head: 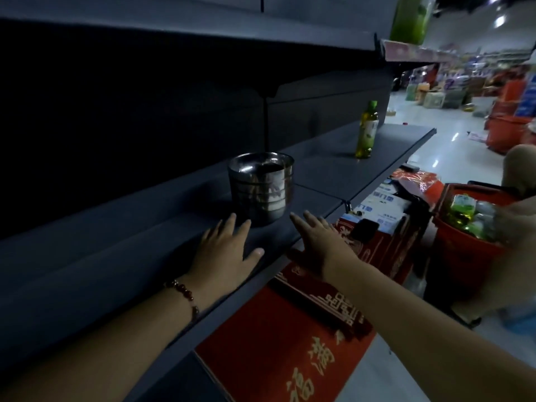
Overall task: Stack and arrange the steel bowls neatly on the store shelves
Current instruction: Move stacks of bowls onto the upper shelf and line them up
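A stack of several nested steel bowls [261,187] stands upright on the dark grey shelf [116,256], near its front edge. My left hand [226,253] lies flat on the shelf just in front and to the left of the stack, fingers spread, holding nothing. My right hand [316,242] hovers over the shelf's front edge to the right of the stack, fingers stretched toward it, not touching. A beaded bracelet circles my left wrist.
A green-capped bottle of yellow liquid [367,130] stands farther right on the same shelf. Another shelf [203,33] overhangs above. Below the shelf edge lie red printed cartons [287,352]. A red basket [470,236] full of goods and another person's knee are at right.
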Demonstrator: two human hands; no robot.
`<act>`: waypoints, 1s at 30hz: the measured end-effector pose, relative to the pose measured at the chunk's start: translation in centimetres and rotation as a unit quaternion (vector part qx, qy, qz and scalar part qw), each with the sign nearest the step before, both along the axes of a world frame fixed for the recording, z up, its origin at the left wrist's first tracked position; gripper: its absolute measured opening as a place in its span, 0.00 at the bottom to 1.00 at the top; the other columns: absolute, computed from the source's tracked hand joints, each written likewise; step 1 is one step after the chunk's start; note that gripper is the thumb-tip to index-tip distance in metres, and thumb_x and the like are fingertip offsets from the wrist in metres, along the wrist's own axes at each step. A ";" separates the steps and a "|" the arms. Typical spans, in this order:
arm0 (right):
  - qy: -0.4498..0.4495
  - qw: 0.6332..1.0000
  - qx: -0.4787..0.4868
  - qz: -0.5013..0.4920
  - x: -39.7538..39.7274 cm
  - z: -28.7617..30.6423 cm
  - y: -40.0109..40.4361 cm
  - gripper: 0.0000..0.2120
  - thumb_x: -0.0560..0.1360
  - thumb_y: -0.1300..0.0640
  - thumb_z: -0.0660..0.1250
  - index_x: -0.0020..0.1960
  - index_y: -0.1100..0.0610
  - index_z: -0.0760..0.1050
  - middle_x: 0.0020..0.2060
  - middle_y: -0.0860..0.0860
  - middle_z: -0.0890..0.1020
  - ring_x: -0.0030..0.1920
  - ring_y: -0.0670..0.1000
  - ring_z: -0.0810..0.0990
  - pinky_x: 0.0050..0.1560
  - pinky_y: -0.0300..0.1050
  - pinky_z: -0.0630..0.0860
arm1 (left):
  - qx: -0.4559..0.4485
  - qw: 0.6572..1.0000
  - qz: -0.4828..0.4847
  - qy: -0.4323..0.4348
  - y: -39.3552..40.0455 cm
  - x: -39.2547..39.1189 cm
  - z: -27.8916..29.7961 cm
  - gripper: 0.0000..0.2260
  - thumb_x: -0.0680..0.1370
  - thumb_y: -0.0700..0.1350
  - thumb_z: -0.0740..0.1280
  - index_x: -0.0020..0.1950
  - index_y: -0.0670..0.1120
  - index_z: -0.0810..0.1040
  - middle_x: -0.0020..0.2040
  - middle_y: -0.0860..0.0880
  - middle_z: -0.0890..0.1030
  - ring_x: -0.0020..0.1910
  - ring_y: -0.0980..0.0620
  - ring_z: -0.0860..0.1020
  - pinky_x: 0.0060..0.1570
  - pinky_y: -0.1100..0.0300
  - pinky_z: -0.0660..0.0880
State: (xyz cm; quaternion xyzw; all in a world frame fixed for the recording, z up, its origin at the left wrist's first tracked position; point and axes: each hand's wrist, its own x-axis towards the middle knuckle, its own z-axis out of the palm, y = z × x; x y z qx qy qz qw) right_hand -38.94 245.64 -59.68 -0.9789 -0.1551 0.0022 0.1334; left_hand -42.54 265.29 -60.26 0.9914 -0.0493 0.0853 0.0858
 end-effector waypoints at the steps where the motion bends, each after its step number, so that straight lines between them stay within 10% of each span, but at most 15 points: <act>1: 0.002 0.999 0.041 -0.005 1.3 -0.1 0.1 0.38 0.80 0.45 0.62 0.81 0.50 0.44 0.80 0.54 0.49 0.79 0.58 0.49 0.78 0.53 0.52 | -0.034 0.999 0.015 0.007 0.0 1.2 -0.3 0.32 0.81 0.64 0.56 0.81 0.52 0.53 0.82 0.47 0.50 0.79 0.44 0.53 0.76 0.49 0.52; 5: 0.037 0.933 0.357 0.017 5.4 0.4 1.0 0.30 0.76 0.54 0.71 0.74 0.50 0.63 0.67 0.46 0.73 0.66 0.47 0.73 0.63 0.32 0.68 | -0.265 0.963 0.048 0.030 -0.2 5.3 -0.5 0.40 0.76 0.65 0.65 0.81 0.53 0.50 0.80 0.49 0.56 0.76 0.48 0.60 0.71 0.51 0.64; 7: 0.093 0.862 0.497 0.024 7.3 0.6 1.9 0.27 0.73 0.60 0.73 0.69 0.52 0.67 0.61 0.48 0.78 0.59 0.48 0.79 0.56 0.36 0.77 | -0.384 0.922 0.037 0.008 -0.5 7.1 -0.2 0.42 0.74 0.58 0.72 0.81 0.52 0.52 0.72 0.53 0.69 0.66 0.58 0.68 0.60 0.63 0.68; 12: 0.136 0.784 0.605 0.008 10.5 0.0 3.5 0.28 0.70 0.68 0.73 0.66 0.57 0.67 0.57 0.55 0.79 0.54 0.51 0.81 0.41 0.36 0.79 | -0.517 0.854 -0.019 -0.054 -0.7 10.3 -0.7 0.38 0.70 0.43 0.78 0.74 0.49 0.61 0.55 0.63 0.75 0.49 0.74 0.73 0.41 0.82 0.69; 22: 0.145 0.807 0.573 0.023 3.1 0.8 2.0 0.31 0.68 0.61 0.77 0.65 0.49 0.67 0.55 0.44 0.77 0.57 0.46 0.79 0.54 0.39 0.78 | -0.546 0.836 -0.037 -0.047 0.5 3.6 0.2 0.39 0.69 0.41 0.79 0.71 0.59 0.60 0.59 0.64 0.74 0.52 0.76 0.74 0.43 0.80 0.71; 30: 0.096 0.827 0.554 0.007 -8.2 2.8 1.9 0.38 0.65 0.52 0.81 0.67 0.41 0.63 0.59 0.39 0.72 0.56 0.35 0.73 0.44 0.25 0.70 | -0.572 0.815 -0.073 -0.054 0.0 -8.5 3.4 0.42 0.69 0.30 0.75 0.74 0.53 0.58 0.60 0.58 0.75 0.51 0.76 0.76 0.43 0.77 0.73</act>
